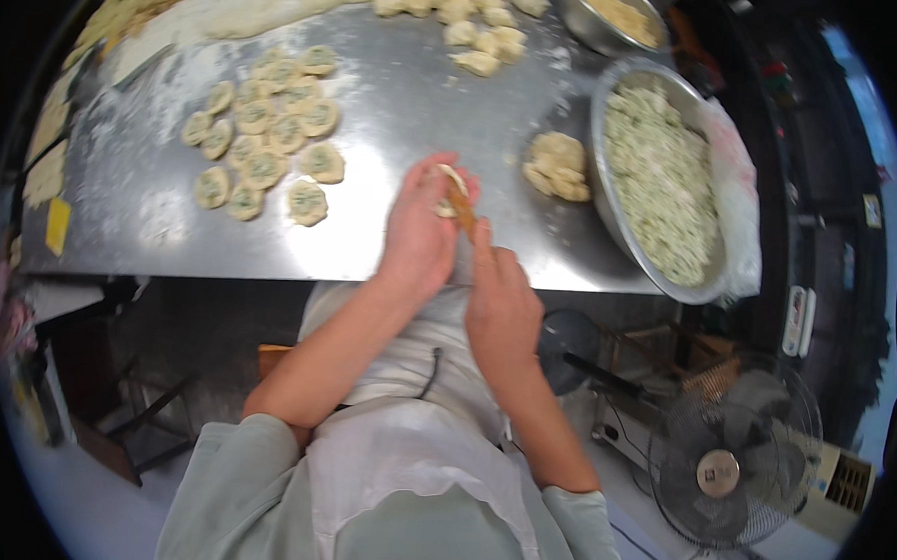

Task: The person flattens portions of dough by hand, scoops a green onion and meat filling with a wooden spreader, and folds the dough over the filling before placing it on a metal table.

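Observation:
My left hand [423, 222] cups a small dough wrapper [451, 176] above the front part of the steel table. In my right hand [502, 297] is a flat wooden spatula [462, 209], its tip pressed into that wrapper. What lies inside the wrapper is mostly hidden by the spatula and fingers. To the left sit several round filled dough pieces [263, 168] with green-flecked filling showing at their tops. A large metal bowl [598, 163] on the right holds a pale green chopped filling [659, 184]. Between it and my hands rests a lump of dough [557, 166].
Cut dough pieces [485, 45] and a long floured dough sheet [280, 6] lie at the back. Another metal bowl [591, 23] stands back right, and a yellow scraper [57, 227] lies at the left edge. A standing fan [734, 450] is on the floor at right.

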Demonstrator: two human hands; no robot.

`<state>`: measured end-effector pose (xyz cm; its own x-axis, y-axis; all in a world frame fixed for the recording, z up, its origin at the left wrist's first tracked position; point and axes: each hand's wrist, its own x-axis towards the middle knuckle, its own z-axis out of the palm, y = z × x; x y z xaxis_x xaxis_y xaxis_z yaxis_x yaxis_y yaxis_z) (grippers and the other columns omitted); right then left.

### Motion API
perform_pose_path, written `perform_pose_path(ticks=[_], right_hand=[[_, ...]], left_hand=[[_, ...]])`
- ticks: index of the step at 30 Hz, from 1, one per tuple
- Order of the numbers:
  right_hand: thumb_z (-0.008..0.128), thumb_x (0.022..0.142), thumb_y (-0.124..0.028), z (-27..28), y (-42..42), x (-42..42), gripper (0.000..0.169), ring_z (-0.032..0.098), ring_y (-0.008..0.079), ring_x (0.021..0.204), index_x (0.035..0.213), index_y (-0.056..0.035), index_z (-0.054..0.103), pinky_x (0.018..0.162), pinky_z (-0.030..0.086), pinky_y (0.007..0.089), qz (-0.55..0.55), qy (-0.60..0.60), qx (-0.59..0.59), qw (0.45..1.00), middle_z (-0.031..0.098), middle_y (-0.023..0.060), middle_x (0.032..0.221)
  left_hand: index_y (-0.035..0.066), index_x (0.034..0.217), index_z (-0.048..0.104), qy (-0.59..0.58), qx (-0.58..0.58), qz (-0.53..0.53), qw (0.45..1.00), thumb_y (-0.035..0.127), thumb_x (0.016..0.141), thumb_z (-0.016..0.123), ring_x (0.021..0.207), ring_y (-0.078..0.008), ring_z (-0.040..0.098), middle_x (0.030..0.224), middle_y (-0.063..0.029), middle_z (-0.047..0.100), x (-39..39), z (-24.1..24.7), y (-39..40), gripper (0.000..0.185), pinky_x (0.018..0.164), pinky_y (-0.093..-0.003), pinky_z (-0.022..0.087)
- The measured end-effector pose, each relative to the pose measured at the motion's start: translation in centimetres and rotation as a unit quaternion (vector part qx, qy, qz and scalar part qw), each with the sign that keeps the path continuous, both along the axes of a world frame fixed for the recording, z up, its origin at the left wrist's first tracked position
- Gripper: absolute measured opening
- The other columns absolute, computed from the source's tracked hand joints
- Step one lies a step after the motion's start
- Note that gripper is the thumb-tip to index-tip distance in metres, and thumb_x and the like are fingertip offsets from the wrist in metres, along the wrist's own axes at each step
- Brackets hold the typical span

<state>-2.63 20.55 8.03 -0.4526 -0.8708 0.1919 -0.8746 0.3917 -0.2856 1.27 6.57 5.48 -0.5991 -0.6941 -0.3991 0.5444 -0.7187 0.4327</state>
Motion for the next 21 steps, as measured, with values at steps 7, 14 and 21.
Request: perform_pose_path(ticks=[7,14,21], right_hand=[[0.061,0.098,0.001,0.5,-0.4,-2.8,0.044,0.062,0.0186,0.074,0.141,-0.0042,0.062,0.071,0.052,0.0309,0.029,-0.273,-0.149,0.950,0.065,0.0112,0.089],[0.056,0.106,-0.010,-5.5,-1.5,-5.6,0.037,0.053,0.0036,0.066,0.142,-0.0033,0.062,0.059,0.046,0.0209,-0.078,-0.439,-0.214,0.869,0.070,0.0032,0.093],[0.056,0.107,-0.013,-5.7,-1.5,-5.9,0.036,0.052,0.0028,0.063,0.141,-0.0023,0.060,0.057,0.046,0.0197,-0.106,-0.505,-0.242,0.822,0.068,0.0026,0.089]], left_hand=[[0.000,0.142,0.049,-0.034,-0.081,0.000,0.996,0.015,0.103,0.061,0.122,-0.0287,0.060,0.132,-0.0157,0.061,8.0,1.1,-4.5,0.044,0.107,-0.0411,0.050],[0.000,0.136,0.058,-0.228,-0.267,0.179,0.919,0.015,0.106,0.059,0.111,-0.0182,0.064,0.123,-0.0095,0.065,20.5,0.3,-16.8,0.033,0.098,-0.0334,0.053],[-0.004,0.134,0.060,-0.584,-0.423,0.143,0.678,0.014,0.103,0.059,0.112,-0.0222,0.064,0.124,-0.0128,0.067,24.0,-3.3,-21.2,0.036,0.098,-0.0330,0.049]])
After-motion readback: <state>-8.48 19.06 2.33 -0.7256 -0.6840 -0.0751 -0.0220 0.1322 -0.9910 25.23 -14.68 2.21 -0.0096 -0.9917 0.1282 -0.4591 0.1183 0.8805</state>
